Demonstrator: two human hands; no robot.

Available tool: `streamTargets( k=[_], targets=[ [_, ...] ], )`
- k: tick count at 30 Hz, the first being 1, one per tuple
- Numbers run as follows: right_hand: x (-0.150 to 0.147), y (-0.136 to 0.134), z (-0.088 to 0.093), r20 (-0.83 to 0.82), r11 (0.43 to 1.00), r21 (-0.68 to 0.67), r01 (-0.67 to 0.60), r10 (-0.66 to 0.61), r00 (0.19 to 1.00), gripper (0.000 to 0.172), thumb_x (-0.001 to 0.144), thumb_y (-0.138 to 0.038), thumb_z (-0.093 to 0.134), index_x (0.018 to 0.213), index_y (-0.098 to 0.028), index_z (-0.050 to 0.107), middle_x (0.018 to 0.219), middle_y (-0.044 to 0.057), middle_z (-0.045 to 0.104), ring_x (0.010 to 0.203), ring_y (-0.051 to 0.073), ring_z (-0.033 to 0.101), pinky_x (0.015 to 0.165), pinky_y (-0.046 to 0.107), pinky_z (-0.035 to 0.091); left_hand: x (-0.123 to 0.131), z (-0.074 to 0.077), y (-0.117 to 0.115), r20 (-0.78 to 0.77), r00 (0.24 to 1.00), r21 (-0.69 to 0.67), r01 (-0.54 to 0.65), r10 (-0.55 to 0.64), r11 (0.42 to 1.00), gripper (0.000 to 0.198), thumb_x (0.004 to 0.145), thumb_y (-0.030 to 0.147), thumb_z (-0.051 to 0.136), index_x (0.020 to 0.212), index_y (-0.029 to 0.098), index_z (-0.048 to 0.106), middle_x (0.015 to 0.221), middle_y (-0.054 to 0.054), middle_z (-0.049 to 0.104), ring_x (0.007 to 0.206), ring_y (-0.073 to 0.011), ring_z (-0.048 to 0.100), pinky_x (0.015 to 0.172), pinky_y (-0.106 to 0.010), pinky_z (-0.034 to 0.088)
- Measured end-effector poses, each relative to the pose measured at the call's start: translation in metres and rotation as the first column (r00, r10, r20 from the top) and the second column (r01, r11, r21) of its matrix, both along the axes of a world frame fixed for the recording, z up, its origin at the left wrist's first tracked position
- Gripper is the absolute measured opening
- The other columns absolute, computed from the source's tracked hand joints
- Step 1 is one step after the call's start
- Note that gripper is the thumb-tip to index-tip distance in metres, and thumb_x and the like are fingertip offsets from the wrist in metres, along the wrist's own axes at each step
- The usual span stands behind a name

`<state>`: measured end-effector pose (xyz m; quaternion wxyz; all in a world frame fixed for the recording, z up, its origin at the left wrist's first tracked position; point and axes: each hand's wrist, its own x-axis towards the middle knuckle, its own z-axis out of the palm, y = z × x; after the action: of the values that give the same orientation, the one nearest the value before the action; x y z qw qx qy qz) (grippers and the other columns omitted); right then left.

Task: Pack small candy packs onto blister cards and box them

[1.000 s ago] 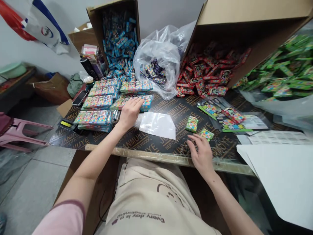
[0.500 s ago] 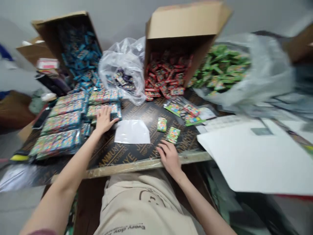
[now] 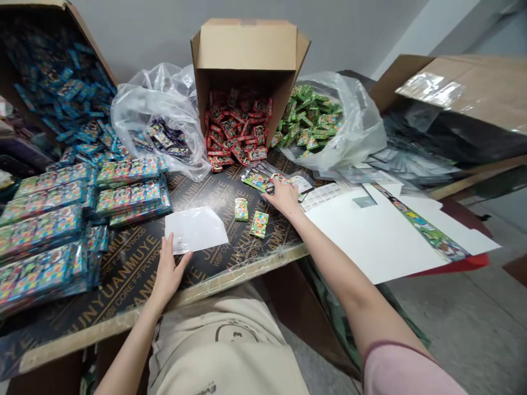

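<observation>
Left hand [image 3: 168,272] touching pouch [image 3: 196,229], right hand [image 3: 283,197] seemingly on packets [image 3: 258,179]

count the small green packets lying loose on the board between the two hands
2: one green packet lies right of the clear bag; the other green packet sits just right of it, nearer the table edge. None seems hidden.

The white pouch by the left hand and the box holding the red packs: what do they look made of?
The white pouch looks like thin plastic film: smooth, faintly glossy, lying flat, its corner under the left hand. The box looks like plain corrugated cardboard: matte brown, with folded flaps. The red packs seem to be glossy printed wrappers.
</observation>
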<state>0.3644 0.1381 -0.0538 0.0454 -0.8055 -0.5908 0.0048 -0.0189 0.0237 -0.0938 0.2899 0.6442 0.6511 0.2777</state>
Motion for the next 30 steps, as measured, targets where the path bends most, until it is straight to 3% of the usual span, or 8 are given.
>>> streamTargets(
  k=[4,10,14,16,21,23,27,30],
  targets=[
    [-0.025,-0.014,-0.016,0.095,0.991,-0.077,0.106,-0.098,0.991,0.057,0.095,-0.041,0.049,0.143,-0.013,0.036,0.115,0.029,0.063,0.115,0.040,0.055,0.087,0.049,0.039,-0.003,0.009,-0.008,0.110,0.994,0.007,-0.004,0.003,1.000,0.071,0.086,0.050,0.056,0.147,0.018,0.036,0.154,-0.017,0.036,0.144,-0.0279,0.033,0.119,-0.048,0.025],
    [-0.029,-0.042,-0.020,0.063,0.988,-0.140,-0.058,0.067,0.996,0.042,0.098,-0.024,0.037,0.134,-0.005,0.044,0.107,0.028,0.066,0.102,0.033,0.063,0.083,0.041,0.042,-0.001,0.027,-0.024,0.045,0.999,0.180,0.023,-0.032,0.983,0.059,0.087,0.045,0.058,0.139,0.019,0.046,0.150,-0.018,0.042,0.140,-0.0289,0.039,0.116,-0.049,0.031],
    [-0.018,-0.053,-0.006,0.041,0.973,-0.194,-0.126,0.136,0.990,0.057,0.090,-0.043,0.053,0.137,-0.012,0.043,0.109,0.019,0.069,0.097,0.029,0.066,0.080,0.034,0.045,-0.002,0.032,-0.034,0.032,0.997,0.219,0.063,-0.071,0.974,0.055,0.087,0.044,0.058,0.135,0.020,0.051,0.147,-0.017,0.045,0.138,-0.0300,0.043,0.114,-0.049,0.034],
    [-0.016,-0.058,0.000,0.042,0.966,-0.212,-0.146,0.158,0.986,0.062,0.085,-0.043,0.058,0.136,-0.011,0.044,0.108,0.018,0.070,0.095,0.029,0.067,0.078,0.033,0.045,-0.004,0.032,-0.039,0.035,0.997,0.228,0.058,-0.068,0.972,0.054,0.087,0.045,0.058,0.134,0.019,0.052,0.146,-0.017,0.047,0.137,-0.0302,0.044,0.114,-0.049,0.035],
    [-0.025,-0.067,0.006,0.068,0.956,-0.217,-0.195,0.214,0.974,0.031,0.084,-0.017,0.052,0.111,-0.004,0.063,0.101,0.023,0.071,0.095,0.029,0.067,0.079,0.032,0.044,-0.013,0.028,-0.052,0.048,0.998,0.222,0.031,-0.043,0.975,0.052,0.086,0.048,0.057,0.130,0.020,0.056,0.141,-0.016,0.052,0.134,-0.0305,0.047,0.113,-0.048,0.036],
    [-0.027,-0.069,0.011,0.076,0.958,-0.203,-0.201,0.220,0.972,0.027,0.085,-0.009,0.046,0.101,-0.003,0.067,0.096,0.024,0.071,0.093,0.028,0.068,0.079,0.032,0.044,-0.018,0.027,-0.056,0.057,0.997,0.227,0.029,-0.043,0.973,0.050,0.086,0.048,0.058,0.128,0.020,0.058,0.141,-0.015,0.052,0.133,-0.0309,0.048,0.112,-0.049,0.036],
    [-0.035,-0.080,0.038,0.094,0.974,-0.110,-0.199,0.210,0.973,0.035,0.091,-0.008,0.035,0.102,-0.004,0.068,0.097,0.024,0.071,0.093,0.030,0.068,0.079,0.035,0.045,-0.021,0.032,-0.062,0.113,0.991,0.217,0.042,-0.068,0.975,0.047,0.085,0.048,0.059,0.123,0.021,0.061,0.138,-0.014,0.055,0.130,-0.0300,0.051,0.111,-0.048,0.039],
    [-0.062,-0.105,0.068,0.046,0.959,0.105,-0.262,0.259,0.965,0.038,0.096,-0.016,0.032,0.116,-0.009,0.064,0.110,0.020,0.070,0.101,0.029,0.066,0.085,0.038,0.047,-0.012,0.041,-0.065,0.120,0.984,0.220,0.102,-0.130,0.970,0.055,0.084,0.048,0.061,0.132,0.021,0.053,0.140,-0.015,0.054,0.132,-0.0294,0.050,0.111,-0.047,0.039]
  ],
)
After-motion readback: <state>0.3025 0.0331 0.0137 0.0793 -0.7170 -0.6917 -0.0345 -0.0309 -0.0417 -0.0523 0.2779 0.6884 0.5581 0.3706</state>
